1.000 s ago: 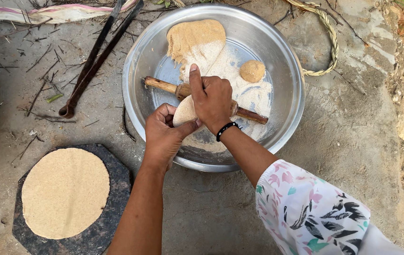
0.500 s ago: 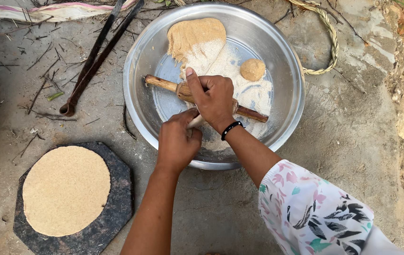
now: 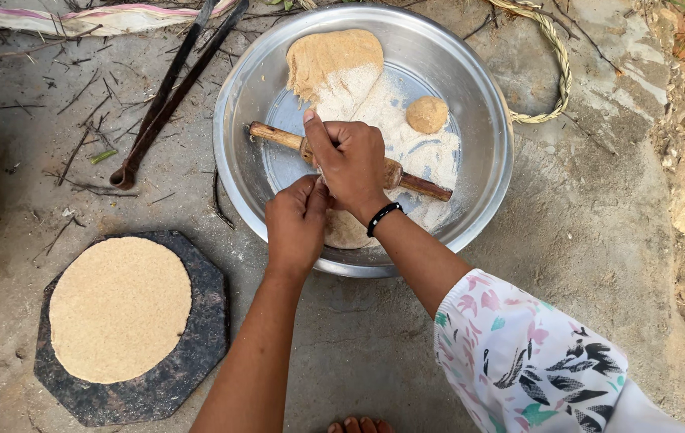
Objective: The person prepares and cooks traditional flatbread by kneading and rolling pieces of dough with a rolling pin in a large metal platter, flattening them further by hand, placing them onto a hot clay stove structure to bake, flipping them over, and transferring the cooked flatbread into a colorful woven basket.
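Observation:
A wide steel basin (image 3: 486,88) sits on the ground and holds flour (image 3: 334,60), a small dough ball (image 3: 427,114) and a wooden rolling pin (image 3: 274,136) lying across it. My right hand (image 3: 352,164) is above the pin's middle. My left hand (image 3: 296,224) meets it at the basin's near side. Between them both hands pinch a flattened dough disc (image 3: 348,232), whose lower edge shows beneath the wrists; the rest is hidden.
A rolled round flatbread (image 3: 120,309) lies on a dark octagonal stone board (image 3: 198,361) at the lower left. Long iron tongs (image 3: 166,104) rest left of the basin among twigs. A braided rope (image 3: 557,64) curls at the upper right. Toes (image 3: 356,425) show at the bottom edge.
The dough disc, held flat and facing up between the hands a second ago, has turned on edge and dropped lower. Both hands have closed in together over it.

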